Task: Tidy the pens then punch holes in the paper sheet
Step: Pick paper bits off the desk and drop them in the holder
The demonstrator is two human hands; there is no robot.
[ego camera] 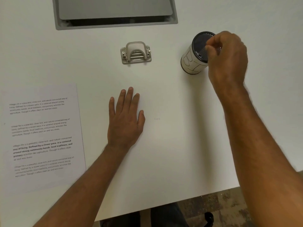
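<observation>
A pen holder [192,58], a black mesh cup wrapped in white paper with drawn lines, stands at the right of the white table. My right hand [227,58] is over its mouth, with curled thumb and fingers pinching at the right side of the rim. No pen shows on the table or in the hand, and the cup's inside is dark. A grey hole punch [135,53] sits at the middle back. The printed paper sheet [42,136] lies flat at the left. My left hand [126,118] rests flat on the table, fingers straight, between sheet and cup.
A grey recessed cable hatch [114,13] is set into the table [172,145] at the back. The table's near edge runs diagonally at the lower right, with dark floor [229,208] and part of a chair below it.
</observation>
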